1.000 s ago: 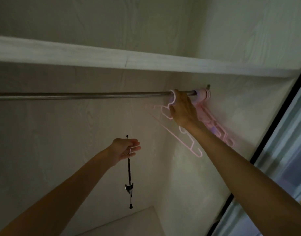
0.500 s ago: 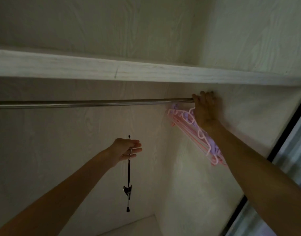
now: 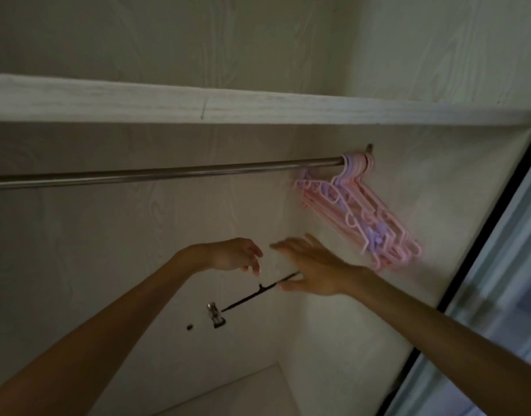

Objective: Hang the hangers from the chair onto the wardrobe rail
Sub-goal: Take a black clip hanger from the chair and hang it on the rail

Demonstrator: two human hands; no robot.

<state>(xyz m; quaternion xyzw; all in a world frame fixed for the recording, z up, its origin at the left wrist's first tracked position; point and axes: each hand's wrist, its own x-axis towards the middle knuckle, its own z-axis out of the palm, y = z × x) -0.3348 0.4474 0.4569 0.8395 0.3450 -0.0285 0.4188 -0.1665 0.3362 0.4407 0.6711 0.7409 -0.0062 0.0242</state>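
Hangers of pink plastic (image 3: 363, 211), a tight bunch with some lilac parts, hang by their hooks at the far right end of the round metal wardrobe rail (image 3: 168, 174), just beside the side wall of the wardrobe. Their bodies slope down to the right and lie close to that wall. The rail runs from the left edge of the view to the right wall, under a pale wooden shelf (image 3: 198, 106) with a wood-grain front.

Below the rail, two bare arms reach up into the wardrobe. The left hand (image 3: 231, 256) has its fingers curled downward, and the fingertips pinch the small hook on top of a thin black clip hanger (image 3: 252, 295). This hanger is tilted, with one end low on the left, where a shiny metal clip (image 3: 214, 316) sits, and the other end high on the right. The right hand (image 3: 312, 271) is spread with straight fingers and holds nothing; the high end of the black hanger is at its thumb, but the blur does not show if they touch. Both hands are well below the rail and apart from the pink bunch.

At the right edge, a dark door frame (image 3: 480, 250) slants across the view.
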